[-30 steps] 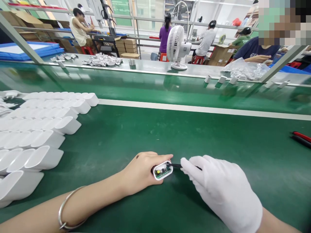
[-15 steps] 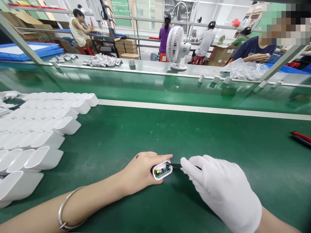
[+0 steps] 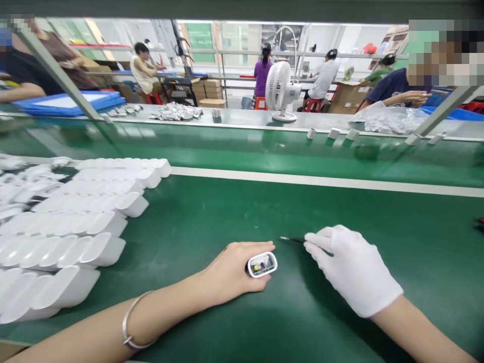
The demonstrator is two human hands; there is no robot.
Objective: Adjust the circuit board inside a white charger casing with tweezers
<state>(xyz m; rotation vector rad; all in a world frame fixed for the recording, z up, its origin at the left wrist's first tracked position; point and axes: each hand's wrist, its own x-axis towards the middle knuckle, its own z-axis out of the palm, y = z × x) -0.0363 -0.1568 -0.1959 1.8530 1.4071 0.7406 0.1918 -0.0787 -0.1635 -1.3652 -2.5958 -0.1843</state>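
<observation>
1. Since the earlier frames the right hand (image 3: pixel 350 269), in a white glove, has drawn the thin black tool (image 3: pixel 292 239) out of the open charger shell (image 3: pixel 262 264); the tool's tip now lies well clear of the shell, up and to its right, where before it reached inside.
2. Bare, with a metal bangle (image 3: pixel 133 326) on the forearm, the left hand (image 3: pixel 234 272) has its fingers wrapped round the shell and holds it on the green mat (image 3: pixel 234 212), open end facing the camera.
3. Inside the shell's open end a small circuit board shows, with a yellow part and dark parts on it. No writing on it can be read.
4. The gloved fingers are pinched closed on the tool's near end, and the hand rests on the mat.
5. Rows of empty white shells (image 3: pixel 94 222) lie on the mat to the left, well apart from both hands.
6. Beyond the mat runs a green conveyor belt (image 3: pixel 264 151) carrying small white blocks (image 3: pixel 333 133).
7. A white desk fan (image 3: pixel 280 91) stands on the far bench; no brand mark is legible.
8. Other people (image 3: pixel 321 75) sit at benches behind it.
</observation>
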